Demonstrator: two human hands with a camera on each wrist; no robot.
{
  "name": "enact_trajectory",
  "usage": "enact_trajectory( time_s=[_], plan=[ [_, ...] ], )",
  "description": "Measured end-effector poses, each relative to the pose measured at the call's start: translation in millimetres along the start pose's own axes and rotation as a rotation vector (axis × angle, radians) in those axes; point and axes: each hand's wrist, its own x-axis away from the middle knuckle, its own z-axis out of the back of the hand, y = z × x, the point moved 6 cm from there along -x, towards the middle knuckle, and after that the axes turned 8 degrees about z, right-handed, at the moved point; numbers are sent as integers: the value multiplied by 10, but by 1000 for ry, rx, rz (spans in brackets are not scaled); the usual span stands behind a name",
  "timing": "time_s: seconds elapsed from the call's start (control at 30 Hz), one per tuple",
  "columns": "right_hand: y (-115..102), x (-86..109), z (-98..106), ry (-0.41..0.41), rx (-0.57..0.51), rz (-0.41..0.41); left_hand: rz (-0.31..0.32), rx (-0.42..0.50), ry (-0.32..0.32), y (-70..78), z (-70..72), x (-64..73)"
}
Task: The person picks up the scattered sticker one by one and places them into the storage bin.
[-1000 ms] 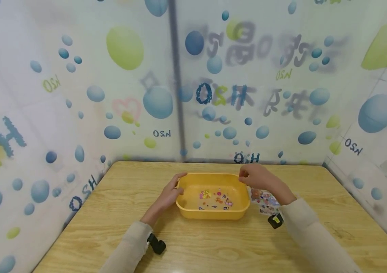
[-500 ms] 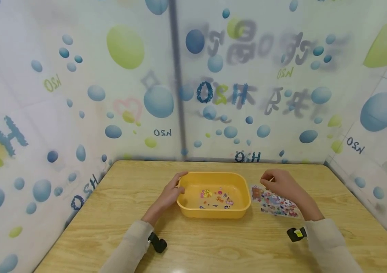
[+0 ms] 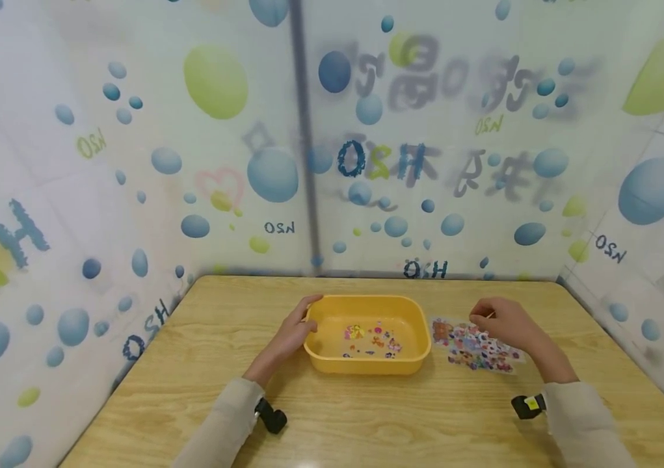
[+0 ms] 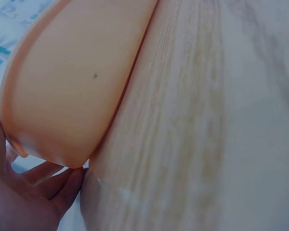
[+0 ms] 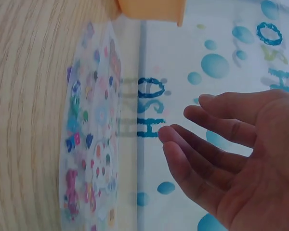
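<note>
In the head view a yellow plastic tub point(image 3: 367, 366) stands on the wooden table, with several small colourful stickers point(image 3: 377, 341) on its floor. My left hand point(image 3: 292, 333) holds the tub's left end, the thumb over the rim; the left wrist view has its fingers against the outer wall. Sheets of stickers point(image 3: 480, 354) lie right of the tub, overlapping. Above their far edge hovers my right hand point(image 3: 512, 323), fingers bent loosely. The right wrist view shows its thumb and fingertips apart, nothing visible between them.
Pale curtains point(image 3: 238, 130) printed with blue and green bubbles surround the table point(image 3: 220, 338) at the back and sides. Each wrist wears a black camera, one at the left wrist point(image 3: 272, 417) and one at the right point(image 3: 527, 406).
My right hand has moved from the tub's right end rightwards, over the sticker sheets, uncovering more of them. My left hand stays on the tub, and the tub keeps its place.
</note>
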Motion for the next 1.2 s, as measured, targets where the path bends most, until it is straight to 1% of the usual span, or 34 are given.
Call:
enact_trajectory(
  time_s=[0.13, 0.27, 0.37, 0.47, 0.63, 0.7, 0.83, 0.97, 1.1, 1.2],
  plan=[
    [133, 35, 14, -26, 18, -39, 6, 4, -1, 2, -1, 4],
    [227, 45, 40, -48, 42, -46, 6, 11, -1, 30, 13, 6],
    [293, 56, 66, -48, 79, -43, 0, 8, -1, 44, 19, -6],
    [365, 73, 74, -51, 120, -61, 1, 20, 0, 43, 16, -14],
    [475, 99, 49, -84, 199, -78, 12, 23, 6, 10, 0, -16],
    [514, 106, 24, -106, 213, -88, 9, 20, 7, 3, -7, -19],
    [550, 109, -28, -156, 196, -133, -1, 23, 9, -3, -5, -1],
    [563, 123, -54, -187, 169, -169, 0, 19, 1, -5, -10, 3],
    [571, 114, -45, -201, 171, -176, -3, 24, -3, 13, 0, -19],
    [586, 114, -64, -209, 173, -177, 2, 34, -1, 5, 8, -11]
  ],
)
